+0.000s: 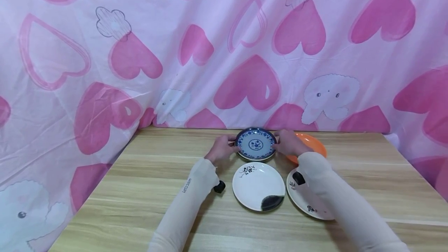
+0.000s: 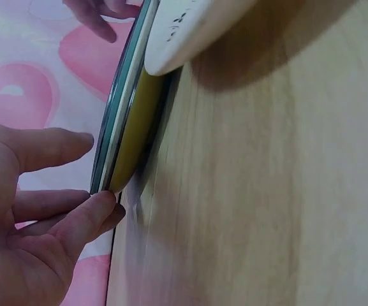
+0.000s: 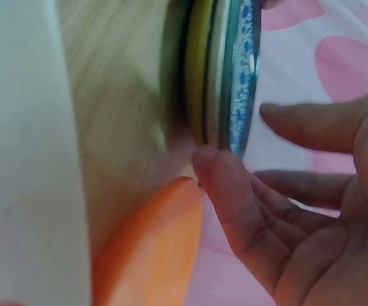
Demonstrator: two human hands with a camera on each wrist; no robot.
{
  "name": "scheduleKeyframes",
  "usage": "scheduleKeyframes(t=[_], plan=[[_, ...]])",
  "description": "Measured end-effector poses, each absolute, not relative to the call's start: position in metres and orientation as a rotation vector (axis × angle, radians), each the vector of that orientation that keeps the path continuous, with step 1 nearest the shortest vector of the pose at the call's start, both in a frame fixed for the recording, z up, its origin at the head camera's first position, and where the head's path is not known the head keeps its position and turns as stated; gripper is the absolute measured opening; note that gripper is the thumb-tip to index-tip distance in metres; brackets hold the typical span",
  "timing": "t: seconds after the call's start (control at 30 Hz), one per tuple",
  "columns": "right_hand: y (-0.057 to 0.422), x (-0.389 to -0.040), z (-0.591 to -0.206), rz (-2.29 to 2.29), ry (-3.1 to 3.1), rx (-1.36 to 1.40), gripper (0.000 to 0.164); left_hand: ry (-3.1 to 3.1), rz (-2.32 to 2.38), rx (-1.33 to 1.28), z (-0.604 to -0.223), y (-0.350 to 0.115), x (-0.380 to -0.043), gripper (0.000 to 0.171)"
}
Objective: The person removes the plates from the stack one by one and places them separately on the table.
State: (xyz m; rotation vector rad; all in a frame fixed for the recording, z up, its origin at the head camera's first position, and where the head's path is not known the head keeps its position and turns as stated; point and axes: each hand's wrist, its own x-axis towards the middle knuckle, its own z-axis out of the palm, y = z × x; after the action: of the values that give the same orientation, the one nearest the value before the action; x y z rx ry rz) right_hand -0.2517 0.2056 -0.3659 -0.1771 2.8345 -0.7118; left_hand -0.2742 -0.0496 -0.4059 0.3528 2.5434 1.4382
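A stack of plates sits at the back of the table, topped by a blue-patterned plate point(image 1: 256, 144). From the side, a green-edged plate, a pale one and a yellow plate point(image 2: 137, 134) show beneath it. My left hand point(image 1: 221, 149) is at the stack's left side, thumb and some fingertips touching the rims. On the opposite side, my right hand point(image 1: 289, 143) touches the rims with its thumb point(image 3: 219, 175). In each wrist view one extended finger stands a little off the edge. Where the far fingertips meet the stack is partly hidden.
A white plate with a dark patch point(image 1: 257, 186) lies in front of the stack. Another patterned white plate point(image 1: 304, 201) is partly under the right sleeve. Behind the right hand is an orange plate point(image 1: 316, 145). A pink heart-print curtain point(image 1: 245, 81) hangs at the table's back edge.
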Motion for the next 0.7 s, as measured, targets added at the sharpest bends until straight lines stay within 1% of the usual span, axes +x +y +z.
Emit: scheduleKeyframes(t=[0.2,0.3,0.5,0.7], plan=[[0.200,-0.258,-0.373,-0.792,2.838,-0.049,0.048,2.570,1.462,0.286,-0.408,-0.050,-0.278,0.044],[0.199,-0.259,-0.373,-0.830,2.832,-0.014,0.050,2.610,1.429,0.277,-0.407,-0.048,-0.278,0.045],[0.198,-0.262,-0.376,-0.854,2.808,-0.041,0.048,2.669,1.364,0.299,-0.404,-0.046,-0.277,0.052],[0.198,-0.262,-0.381,-0.888,2.790,-0.059,0.046,2.677,1.347,0.290,-0.405,-0.045,-0.276,0.053]])
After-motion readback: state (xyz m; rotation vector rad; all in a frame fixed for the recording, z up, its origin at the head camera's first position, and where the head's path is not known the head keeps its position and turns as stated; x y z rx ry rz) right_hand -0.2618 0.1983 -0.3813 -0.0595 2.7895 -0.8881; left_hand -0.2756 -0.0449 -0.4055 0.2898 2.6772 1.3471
